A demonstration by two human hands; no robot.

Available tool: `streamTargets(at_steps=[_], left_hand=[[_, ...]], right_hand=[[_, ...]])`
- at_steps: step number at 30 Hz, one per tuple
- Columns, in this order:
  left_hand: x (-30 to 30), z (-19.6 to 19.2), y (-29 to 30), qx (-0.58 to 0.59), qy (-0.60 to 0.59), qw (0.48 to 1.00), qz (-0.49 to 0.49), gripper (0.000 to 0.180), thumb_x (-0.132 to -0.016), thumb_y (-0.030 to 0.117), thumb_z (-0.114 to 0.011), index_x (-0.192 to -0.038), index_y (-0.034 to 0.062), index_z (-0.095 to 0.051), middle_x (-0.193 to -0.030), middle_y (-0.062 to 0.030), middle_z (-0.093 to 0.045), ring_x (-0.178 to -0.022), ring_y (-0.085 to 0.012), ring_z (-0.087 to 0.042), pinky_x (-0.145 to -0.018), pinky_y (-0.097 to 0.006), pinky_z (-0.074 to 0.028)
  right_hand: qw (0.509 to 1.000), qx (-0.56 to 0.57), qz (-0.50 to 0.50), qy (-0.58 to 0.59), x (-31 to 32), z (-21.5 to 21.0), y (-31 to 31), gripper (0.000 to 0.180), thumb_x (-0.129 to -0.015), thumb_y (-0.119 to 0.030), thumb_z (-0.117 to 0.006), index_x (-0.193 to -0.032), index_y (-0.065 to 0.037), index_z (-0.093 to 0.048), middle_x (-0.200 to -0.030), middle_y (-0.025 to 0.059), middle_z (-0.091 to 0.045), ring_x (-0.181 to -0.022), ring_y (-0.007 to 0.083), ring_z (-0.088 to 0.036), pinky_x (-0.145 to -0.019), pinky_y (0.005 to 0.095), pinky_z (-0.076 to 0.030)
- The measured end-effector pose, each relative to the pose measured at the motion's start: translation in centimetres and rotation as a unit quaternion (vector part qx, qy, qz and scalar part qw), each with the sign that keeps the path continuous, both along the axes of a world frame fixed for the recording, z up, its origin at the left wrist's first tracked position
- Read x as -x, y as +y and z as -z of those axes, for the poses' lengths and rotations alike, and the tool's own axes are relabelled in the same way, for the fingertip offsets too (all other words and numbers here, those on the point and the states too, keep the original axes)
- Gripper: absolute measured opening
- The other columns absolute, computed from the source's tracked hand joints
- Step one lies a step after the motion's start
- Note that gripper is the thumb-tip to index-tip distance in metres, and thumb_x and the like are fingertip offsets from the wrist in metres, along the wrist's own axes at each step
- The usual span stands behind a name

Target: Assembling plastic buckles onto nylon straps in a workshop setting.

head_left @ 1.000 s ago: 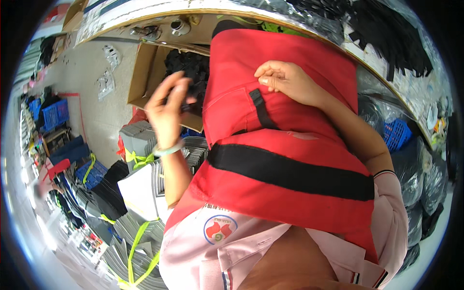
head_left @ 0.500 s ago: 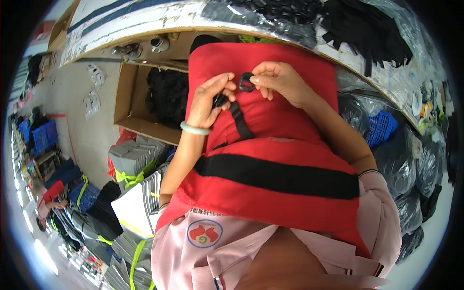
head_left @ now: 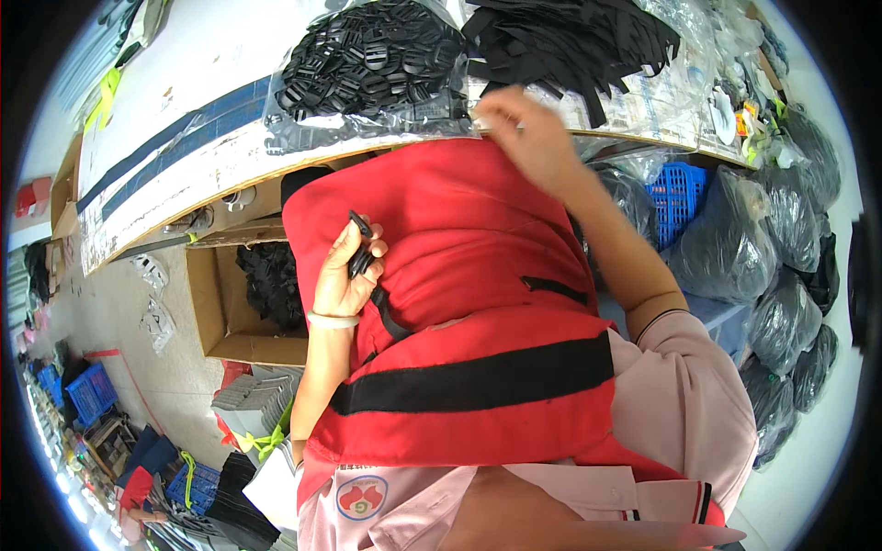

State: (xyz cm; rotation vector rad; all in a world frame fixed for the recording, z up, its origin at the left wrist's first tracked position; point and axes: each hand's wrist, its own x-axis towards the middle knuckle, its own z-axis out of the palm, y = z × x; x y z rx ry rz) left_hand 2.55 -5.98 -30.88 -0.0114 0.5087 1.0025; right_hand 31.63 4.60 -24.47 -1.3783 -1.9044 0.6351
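Observation:
My left hand [head_left: 342, 275] is closed over the red apron, gripping black plastic buckles [head_left: 360, 262]; one pokes up past the thumb. Below its wrist, a short black strap [head_left: 390, 315] lies against the apron [head_left: 441, 239]. My right hand [head_left: 533, 138] is over the table's front edge, smeared by motion, so what its fingers hold, if anything, does not show. Just beyond it lies a heap of cut black webbing strips [head_left: 570, 46]. To the left of the strips, a clear plastic bag holds a pile of black buckles [head_left: 372, 60].
Under the table at left stands an open cardboard box [head_left: 220, 317] with black pieces inside. Grey bundles [head_left: 253, 395] tied in bright green sit beside me. At right are a blue plastic basket [head_left: 678, 202] and several stuffed black bags [head_left: 726, 248]. The white worktable [head_left: 216, 83] spans the front.
My right hand has left the buckle it pinched near the left hand and moved up to the table. The left hand has lowered, keeping hold of buckles. The view has shifted, showing more table.

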Motion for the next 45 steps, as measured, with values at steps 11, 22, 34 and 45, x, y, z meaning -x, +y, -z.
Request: streamTargets(at_steps=[11, 22, 34, 45], left_hand=[[-2.6, -1.4, 1.0, -0.077, 0.227, 0.966, 0.093, 0.025, -0.096, 0.026, -0.058, -0.088, 0.0027, -0.06, -0.077, -0.0037, -0.058, -0.061, -0.0118, -0.054, -0.045, -0.022, -0.041], [-2.5, -3.9, 1.4, -0.14, 0.393, 0.908, -0.027, 0.013, -0.088, 0.012, -0.068, -0.089, -0.0012, -0.069, -0.068, -0.0036, -0.063, -0.054, -0.0073, -0.055, -0.046, -0.02, -0.041], [-3.0, -3.5, 0.1, -0.206, 0.495, 0.843, -0.046, 0.012, -0.085, 0.004, -0.069, -0.097, 0.0001, -0.071, -0.075, -0.0013, -0.065, -0.057, -0.0027, -0.055, -0.047, -0.017, -0.041], [-2.7, -2.8, 0.0, -0.422, 0.674, 0.599, -0.098, 0.02, -0.079, -0.002, -0.071, -0.099, -0.0022, -0.068, -0.076, -0.0071, -0.062, -0.068, -0.0135, -0.061, -0.057, -0.027, -0.046]], right_hand=[[0.928, -0.348, 0.016, -0.129, -2.3, -1.1, 7.5, 0.013, -0.076, -0.011, -0.072, -0.088, -0.015, -0.075, -0.094, -0.0018, -0.066, -0.091, 0.0194, -0.057, -0.083, 0.0311, -0.046], [0.935, 0.251, -0.147, 0.202, 6.9, -1.8, -3.8, 0.014, -0.091, -0.013, -0.062, -0.098, -0.001, -0.066, -0.08, 0.0008, -0.063, -0.071, 0.0077, -0.057, -0.066, 0.021, -0.044], [0.805, 0.471, -0.115, 0.341, 7.6, 1.4, -5.5, 0.027, -0.087, -0.028, -0.069, -0.079, -0.004, -0.06, -0.062, 0.0034, -0.059, -0.045, 0.0081, -0.05, -0.042, 0.022, -0.037], [0.727, 0.476, -0.068, 0.49, 8.6, 2.7, -6.5, 0.029, -0.087, -0.033, -0.07, -0.089, -0.005, -0.062, -0.072, 0.0028, -0.06, -0.054, 0.007, -0.053, -0.049, 0.0214, -0.042]])
